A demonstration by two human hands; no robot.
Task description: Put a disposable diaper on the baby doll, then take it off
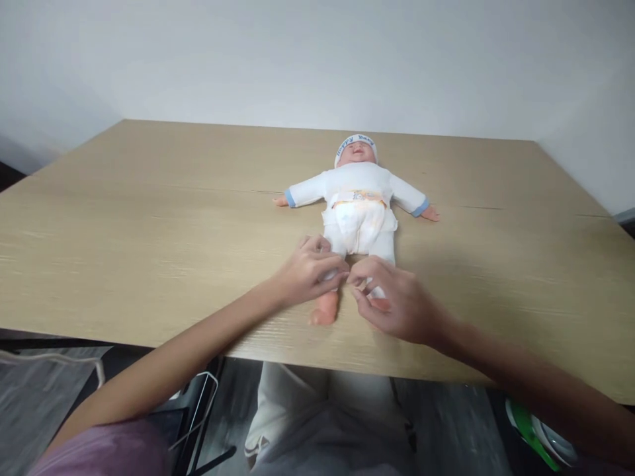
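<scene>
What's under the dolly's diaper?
Below the diaper on the doll, white trouser legs come out, and a white top shows above. So it seems to sit over clothes. The part right underneath is covered, so I can't see it.

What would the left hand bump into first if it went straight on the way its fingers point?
Most likely the right hand, which lies just ahead of the left hand. Depth is unclear in this single view, so they may already be touching.

white doll suit [358, 177]; blue cuffs [290, 198]
</scene>
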